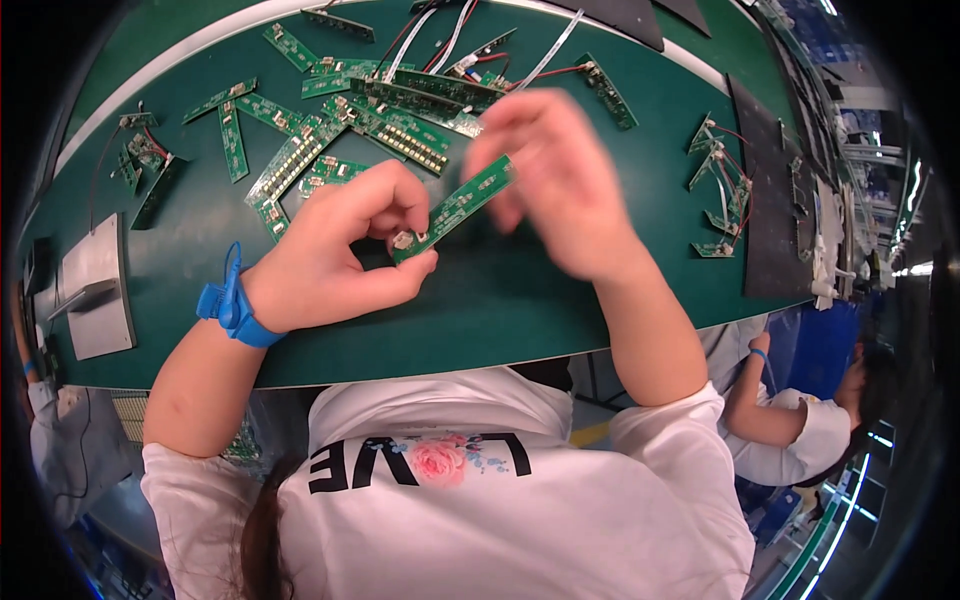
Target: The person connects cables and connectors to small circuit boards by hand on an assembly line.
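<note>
A narrow green circuit board [462,206] is pinched at its near end between the thumb and fingers of my left hand [345,248]. A small pale connector sits at that end, and the board slants up to the right. My right hand [565,185] is raised beside the board's far end, its fingers smeared by motion. Whether it touches the board I cannot tell. Around my left wrist is a blue strap [235,308]. Just beyond my hands lies a loose pile of similar boards [300,155], several with rows of small pale components.
White flat cables [410,42] and red wires run among the boards at the back. Wired boards stand at the left [155,175] and right [722,190] of the green table [500,335]. A metal plate [98,290] lies far left, a black mat [765,200] right. Another person [785,425] sits at the right.
</note>
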`<state>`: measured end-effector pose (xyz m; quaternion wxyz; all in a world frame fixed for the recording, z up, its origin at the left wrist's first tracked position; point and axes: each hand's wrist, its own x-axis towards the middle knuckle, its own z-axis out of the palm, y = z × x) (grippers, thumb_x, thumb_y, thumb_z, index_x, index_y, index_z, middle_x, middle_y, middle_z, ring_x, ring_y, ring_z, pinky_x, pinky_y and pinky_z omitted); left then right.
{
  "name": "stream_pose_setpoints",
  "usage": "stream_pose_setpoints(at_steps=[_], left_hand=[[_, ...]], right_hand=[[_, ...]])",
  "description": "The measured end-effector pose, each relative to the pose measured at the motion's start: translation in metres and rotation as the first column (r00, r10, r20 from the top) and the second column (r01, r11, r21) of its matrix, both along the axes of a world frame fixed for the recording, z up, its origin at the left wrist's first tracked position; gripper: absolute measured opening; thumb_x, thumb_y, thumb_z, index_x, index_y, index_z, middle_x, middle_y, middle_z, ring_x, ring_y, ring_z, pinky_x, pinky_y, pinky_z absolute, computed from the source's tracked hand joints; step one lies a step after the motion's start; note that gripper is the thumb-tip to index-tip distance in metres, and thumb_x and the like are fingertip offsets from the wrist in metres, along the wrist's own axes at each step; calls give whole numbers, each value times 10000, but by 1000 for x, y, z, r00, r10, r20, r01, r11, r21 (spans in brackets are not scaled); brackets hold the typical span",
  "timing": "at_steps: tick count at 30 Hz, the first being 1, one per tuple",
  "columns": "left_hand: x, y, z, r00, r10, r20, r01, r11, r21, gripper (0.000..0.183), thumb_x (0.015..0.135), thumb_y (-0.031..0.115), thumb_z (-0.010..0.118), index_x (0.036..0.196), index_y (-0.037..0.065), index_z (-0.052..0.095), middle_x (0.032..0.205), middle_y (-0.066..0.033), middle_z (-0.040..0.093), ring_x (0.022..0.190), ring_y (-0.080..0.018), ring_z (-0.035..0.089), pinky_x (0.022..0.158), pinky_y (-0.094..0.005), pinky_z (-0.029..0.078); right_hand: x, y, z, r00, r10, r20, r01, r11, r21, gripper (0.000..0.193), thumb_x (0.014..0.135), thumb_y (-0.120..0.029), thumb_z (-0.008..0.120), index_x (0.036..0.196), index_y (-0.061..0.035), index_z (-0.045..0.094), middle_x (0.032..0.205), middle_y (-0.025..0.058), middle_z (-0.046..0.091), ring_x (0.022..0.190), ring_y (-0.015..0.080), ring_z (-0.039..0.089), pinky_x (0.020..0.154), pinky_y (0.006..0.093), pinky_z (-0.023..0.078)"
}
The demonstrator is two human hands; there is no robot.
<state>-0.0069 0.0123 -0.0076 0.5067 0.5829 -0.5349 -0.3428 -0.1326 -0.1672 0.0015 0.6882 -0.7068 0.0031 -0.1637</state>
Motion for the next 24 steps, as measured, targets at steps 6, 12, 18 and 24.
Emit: stream_pose_setpoints(at_steps=[6,12,18,24], left_hand=[[-4,-7,7,967,10,-255,33,986,162,245,816,-48,606,948,39,419,845,-100,635,698,-131,632,597,-227,513],[-6,-4,13,835,80,-545,19,985,174,210,807,-50,613,991,8,530,860,-127,655,680,-141,643,587,-221,503],[6,-4,11,789,-43,-614,172,973,154,183,840,120,600,947,-28,609,783,-135,652,596,-154,621,577,-238,490],[7,-2,9,622,-13,-783,128,988,85,290,878,256,569,910,-30,600,770,-135,633,611,-177,613,583,-268,496]], right_hand=[[38,-59,-15,717,-697,-13,628,654,-422,324,848,-307,653,850,14,692,811,92,610,675,136,549,612,250,434],[27,-33,-10,764,-534,363,641,563,-522,131,789,-129,682,874,-30,691,777,60,622,644,179,565,580,267,432],[17,-3,-11,810,14,586,533,400,-746,341,680,-22,616,1013,-69,670,760,26,620,618,191,557,549,291,425],[16,0,-12,855,27,519,471,378,-797,359,649,-41,595,998,-78,671,763,25,606,643,189,571,541,308,412]])
